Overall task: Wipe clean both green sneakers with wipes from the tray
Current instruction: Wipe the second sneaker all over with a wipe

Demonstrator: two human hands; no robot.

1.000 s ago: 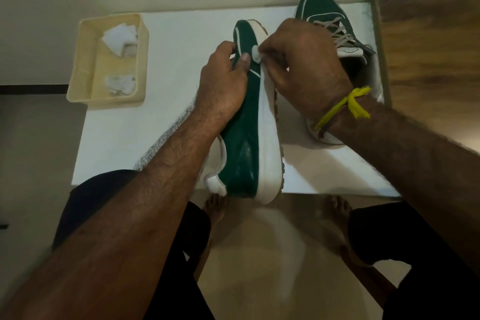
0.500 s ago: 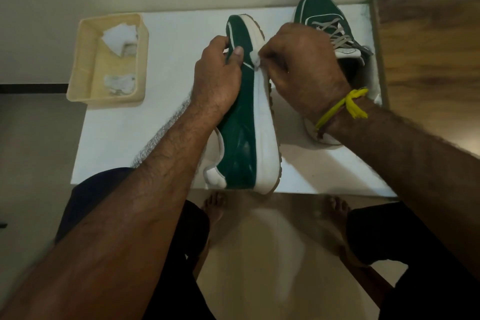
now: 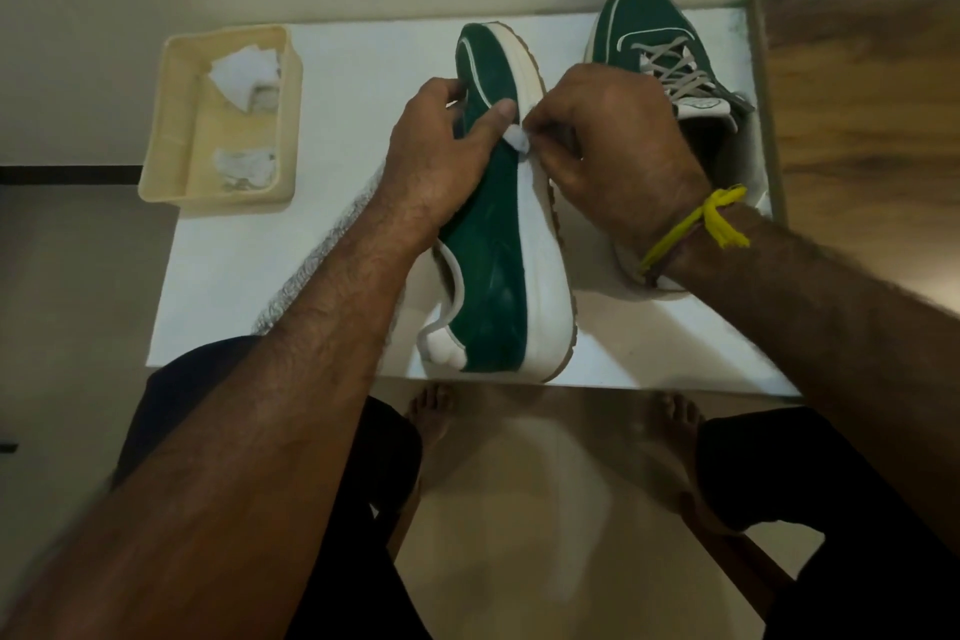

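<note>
A green sneaker [image 3: 493,276] with a thick white sole lies on its side in the middle of the white table [image 3: 343,130], sole turned right. My left hand [image 3: 441,166] grips its upper, thumb across the green side. My right hand [image 3: 613,151] pinches a small white wipe [image 3: 518,139] against the seam between green upper and sole. The second green sneaker [image 3: 649,31] stands upright at the back right, partly hidden behind my right hand. A cream tray [image 3: 171,120] at the back left holds two crumpled white wipes [image 3: 244,73].
A grey textured cloth [image 3: 311,270] lies on the table under my left forearm. A wooden surface [image 3: 862,94] adjoins the table on the right. My knees and bare feet are below the table's front edge.
My right hand has slid the wipe a little toward me along the sole seam. The sneaker has tilted slightly in my left hand's grip.
</note>
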